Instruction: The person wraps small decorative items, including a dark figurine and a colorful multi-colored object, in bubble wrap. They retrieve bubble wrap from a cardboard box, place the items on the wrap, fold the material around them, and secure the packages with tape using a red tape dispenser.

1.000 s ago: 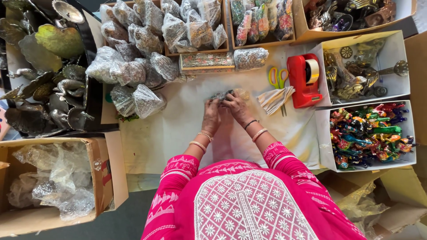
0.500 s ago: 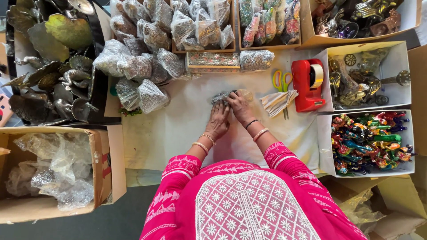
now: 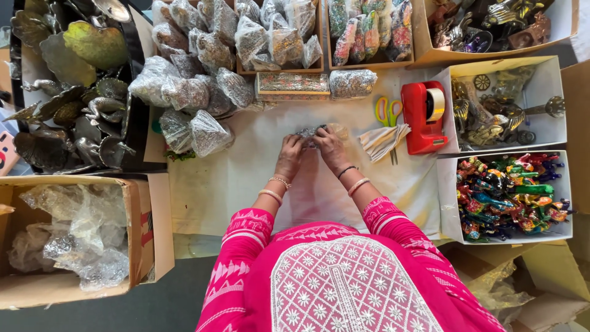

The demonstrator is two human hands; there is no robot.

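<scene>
Crinkled clear plastic wrapping a small silvery item (image 3: 313,132) is resting on the white paper-covered desk (image 3: 246,178), and we are gripping it with both hands, our left hand (image 3: 290,155) and right hand (image 3: 330,149) pinching it with closed fingers. Just right are lying folded paper strips (image 3: 382,140), yellow-handled scissors (image 3: 388,112) and a red tape dispenser (image 3: 423,115).
</scene>
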